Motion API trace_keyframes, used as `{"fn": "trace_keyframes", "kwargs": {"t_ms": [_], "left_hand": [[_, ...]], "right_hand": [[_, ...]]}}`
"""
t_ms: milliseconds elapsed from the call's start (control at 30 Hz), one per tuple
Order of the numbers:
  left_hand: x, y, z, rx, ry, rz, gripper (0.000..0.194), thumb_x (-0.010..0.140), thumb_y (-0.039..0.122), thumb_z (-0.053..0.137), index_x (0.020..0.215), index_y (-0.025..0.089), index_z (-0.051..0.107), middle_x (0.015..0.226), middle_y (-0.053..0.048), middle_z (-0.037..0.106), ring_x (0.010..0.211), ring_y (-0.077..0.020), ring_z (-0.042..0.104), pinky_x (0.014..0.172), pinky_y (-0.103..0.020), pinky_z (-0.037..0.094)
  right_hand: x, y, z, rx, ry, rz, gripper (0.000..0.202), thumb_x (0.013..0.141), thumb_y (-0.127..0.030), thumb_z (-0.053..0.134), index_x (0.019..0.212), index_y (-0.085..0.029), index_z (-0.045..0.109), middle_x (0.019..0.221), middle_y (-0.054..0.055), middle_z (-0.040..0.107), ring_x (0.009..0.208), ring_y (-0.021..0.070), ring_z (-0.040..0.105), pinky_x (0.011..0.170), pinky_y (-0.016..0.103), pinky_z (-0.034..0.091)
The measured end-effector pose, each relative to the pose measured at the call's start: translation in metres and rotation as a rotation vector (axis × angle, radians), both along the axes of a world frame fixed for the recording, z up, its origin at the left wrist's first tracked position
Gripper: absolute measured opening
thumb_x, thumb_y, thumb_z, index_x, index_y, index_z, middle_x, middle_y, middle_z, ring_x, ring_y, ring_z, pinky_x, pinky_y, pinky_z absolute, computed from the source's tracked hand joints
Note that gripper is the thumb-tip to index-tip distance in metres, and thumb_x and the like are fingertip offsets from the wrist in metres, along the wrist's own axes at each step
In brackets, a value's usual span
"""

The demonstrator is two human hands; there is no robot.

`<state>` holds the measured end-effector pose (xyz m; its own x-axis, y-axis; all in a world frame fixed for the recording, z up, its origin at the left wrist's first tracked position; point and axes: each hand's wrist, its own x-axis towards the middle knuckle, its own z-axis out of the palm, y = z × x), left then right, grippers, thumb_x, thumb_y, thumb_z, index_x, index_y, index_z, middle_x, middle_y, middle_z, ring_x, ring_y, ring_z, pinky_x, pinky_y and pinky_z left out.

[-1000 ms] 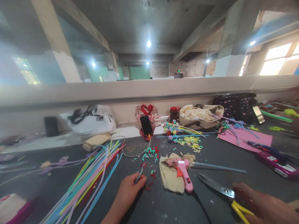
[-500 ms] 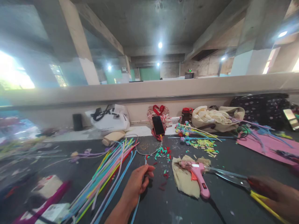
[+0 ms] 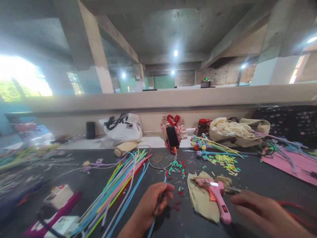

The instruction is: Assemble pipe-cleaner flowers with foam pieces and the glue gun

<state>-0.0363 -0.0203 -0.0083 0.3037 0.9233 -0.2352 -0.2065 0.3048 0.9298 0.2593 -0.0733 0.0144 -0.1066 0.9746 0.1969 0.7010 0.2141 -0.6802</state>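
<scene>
Right now your left hand [image 3: 155, 201] pinches a thin blue pipe cleaner [image 3: 158, 205] between thumb and fingers, its upper tip poking up past your knuckles and its tail running down toward the lower edge of the view. Your right hand [image 3: 262, 215] sits low at the right, blurred by motion; it seems closed around the handles of a pair of scissors [image 3: 234, 189], though only a sliver of blade shows beyond the pink glue gun [image 3: 218, 200], so I cannot say for sure how firm that hold is. The glue gun lies on a tan cloth [image 3: 199, 201], just beside the blade tip and close to your right fingers — that is the main risk: a quick sweep could knock it off the cloth, snag its cord, or bring your skin against a nozzle that may be hot. Your left fingers are near the line a blade would take toward the blue strand, so a hurried snip could nick them. To your left, the fan of coloured pipe cleaners [image 3: 119, 188] lies loose on the dark table [image 3: 260, 175] — a dragged forearm would scatter it among the cut scraps [image 3: 177, 167] ahead of you.
</scene>
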Motion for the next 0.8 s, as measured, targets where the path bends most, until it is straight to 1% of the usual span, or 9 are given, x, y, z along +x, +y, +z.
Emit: {"fn": "trace_keyframes", "kwargs": {"t_ms": [33,67,133,267,367,467,567,667,800], "left_hand": [[0.003,-0.002,0.002,-0.004,-0.013,-0.042,0.028,0.071,0.033,0.046,0.075,0.010,0.061,0.056,-0.001,0.057,0.027,-0.0001,0.029,0.028,-0.015,0.011],[0.005,-0.005,0.004,-0.012,-0.027,-0.079,0.028,0.072,0.033,0.045,0.075,0.010,0.061,0.056,-0.001,0.057,0.027,-0.0001,0.029,0.028,-0.015,0.011],[0.008,-0.008,0.007,-0.033,-0.052,-0.145,0.029,0.072,0.033,0.044,0.075,0.010,0.061,0.056,-0.002,0.058,0.026,-0.0002,0.029,0.027,-0.015,0.012],[0.014,-0.006,0.009,-0.040,-0.053,-0.250,0.028,0.072,0.032,0.043,0.071,0.010,0.060,0.054,-0.002,0.058,0.025,-0.0012,0.031,0.026,-0.015,0.013],[0.019,-0.002,0.007,-0.001,-0.046,-0.257,0.029,0.073,0.031,0.041,0.071,0.009,0.060,0.053,-0.002,0.058,0.025,-0.0013,0.032,0.026,-0.015,0.013],[0.025,0.003,0.005,0.014,0.000,-0.256,0.029,0.074,0.031,0.041,0.070,0.009,0.061,0.053,-0.002,0.058,0.026,-0.0013,0.032,0.026,-0.014,0.014],[0.027,0.008,0.006,0.021,0.038,-0.250,0.030,0.074,0.034,0.046,0.073,0.008,0.061,0.057,-0.005,0.060,0.032,-0.0038,0.042,0.028,-0.013,0.021],[0.023,0.013,0.007,-0.022,-0.032,-0.214,0.032,0.073,0.038,0.048,0.083,0.009,0.060,0.068,-0.008,0.062,0.049,-0.0100,0.056,0.037,-0.015,0.035],[0.017,0.018,0.007,-0.075,-0.160,-0.187,0.026,0.071,0.034,0.055,0.074,0.009,0.059,0.064,-0.006,0.061,0.049,-0.0104,0.055,0.045,-0.020,0.041]], "right_hand": [[-0.021,0.007,0.005,-0.083,0.052,0.114,0.016,0.071,-0.032,0.052,0.071,-0.024,0.065,0.065,0.001,0.064,0.063,0.0159,0.059,0.056,0.021,0.045],[-0.040,0.015,0.009,-0.160,0.110,0.168,0.019,0.074,-0.030,0.047,0.070,-0.022,0.064,0.059,0.001,0.061,0.058,0.0145,0.057,0.053,0.021,0.044],[-0.071,0.033,0.013,-0.265,0.266,0.203,0.018,0.072,-0.028,0.048,0.073,-0.019,0.063,0.055,0.000,0.059,0.049,0.0125,0.054,0.042,0.019,0.039],[-0.107,0.063,0.013,-0.361,0.589,0.277,0.018,0.066,-0.026,0.054,0.080,-0.016,0.061,0.062,-0.001,0.058,0.052,0.0100,0.054,0.039,0.016,0.036],[-0.116,0.075,0.010,-0.426,0.700,0.341,0.021,0.064,-0.028,0.058,0.082,-0.017,0.061,0.065,-0.002,0.057,0.050,0.0076,0.051,0.039,0.015,0.034],[-0.119,0.083,0.004,-0.444,0.692,0.333,0.018,0.062,-0.028,0.061,0.074,-0.015,0.061,0.056,-0.004,0.054,0.046,0.0072,0.049,0.037,0.016,0.031],[-0.116,0.090,0.000,-0.431,0.702,0.320,0.016,0.061,-0.026,0.062,0.071,-0.015,0.061,0.054,-0.004,0.054,0.046,0.0068,0.047,0.038,0.016,0.030],[-0.112,0.094,0.000,-0.387,0.725,0.337,0.016,0.060,-0.026,0.063,0.073,-0.016,0.063,0.056,-0.004,0.055,0.047,0.0058,0.044,0.040,0.016,0.029],[-0.113,0.095,0.004,-0.338,0.684,0.374,0.016,0.061,-0.026,0.064,0.074,-0.016,0.065,0.055,-0.004,0.053,0.046,0.0050,0.038,0.040,0.016,0.026]]}}
